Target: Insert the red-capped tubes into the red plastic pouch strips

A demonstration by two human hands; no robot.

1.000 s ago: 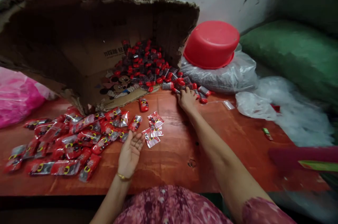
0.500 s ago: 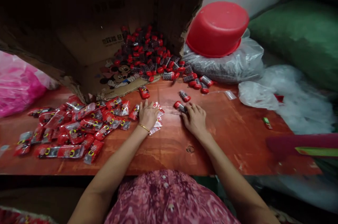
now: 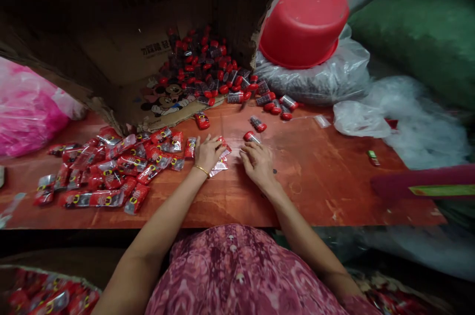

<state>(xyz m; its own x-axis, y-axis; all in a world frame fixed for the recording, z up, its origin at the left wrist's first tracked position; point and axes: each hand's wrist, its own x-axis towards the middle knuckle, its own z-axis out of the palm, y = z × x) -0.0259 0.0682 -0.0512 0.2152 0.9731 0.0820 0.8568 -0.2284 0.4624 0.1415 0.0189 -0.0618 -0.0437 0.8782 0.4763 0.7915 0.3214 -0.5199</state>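
Observation:
My left hand [image 3: 208, 152], with a gold bangle at its wrist, rests on a small fanned stack of red and white wrappers [image 3: 219, 167]. Its fingers stretch forward over them, and part of the stack is hidden. Close to its right, my right hand [image 3: 259, 164] hovers low over the table with loosely bent, parted fingers. Just beyond those fingertips lies a clear bottle with a red cap [image 3: 252, 136]. A second such bottle [image 3: 258, 124] sits a little farther back. Filled red packets [image 3: 122, 166] are heaped left of my left hand, and a single packet [image 3: 202, 120] lies ahead of it.
An open cardboard box [image 3: 122, 72] stands at the back, red-capped bottles [image 3: 204, 67] spilling from it. A red basin [image 3: 304, 27] sits upside down on a filled plastic bag [image 3: 315, 82]. Pink bags [image 3: 29, 112] stand left; clear plastic [image 3: 419, 117] lies right.
My right hand has moved left, away from around the bottle and closer to my left hand. My left hand stays on the wrappers. The whole view has shifted slightly.

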